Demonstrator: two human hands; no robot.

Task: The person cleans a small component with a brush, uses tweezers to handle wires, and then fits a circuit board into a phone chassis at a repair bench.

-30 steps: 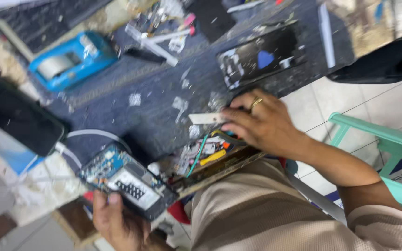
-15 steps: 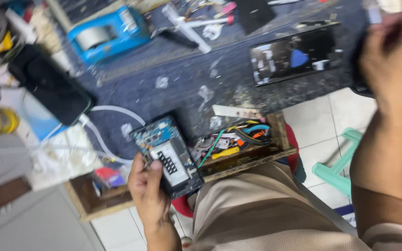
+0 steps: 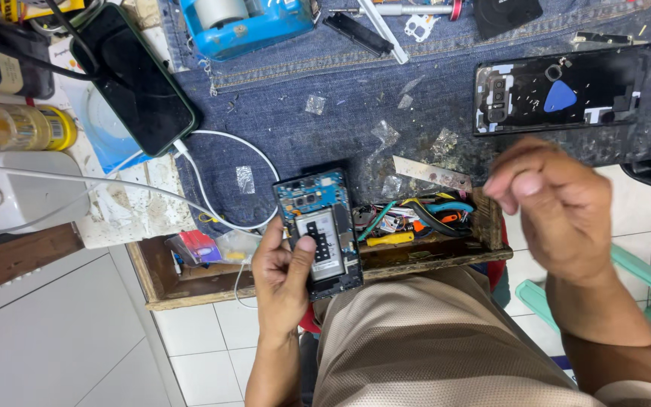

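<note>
blue-boarded opened phone [image 3: 319,232] grasped by left hand [image 3: 284,275], right hand [image 3: 555,211] loosely clenched, empty

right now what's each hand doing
left hand: closed on the opened phone, thumb on its battery
right hand: blurred, fingers curled, holds nothing that shows

a blue tape dispenser [image 3: 246,22] sits at the far edge of the denim mat [image 3: 340,98]. left of it lies a dark phone [image 3: 133,79] with a white cable [image 3: 220,181]. far right rests a phone back cover [image 3: 563,98] bearing a blue pick [image 3: 560,96]. a wooden tray [image 3: 431,252] near the middle holds small tools. a yellow bottle [image 3: 20,128] lies far left.
</note>
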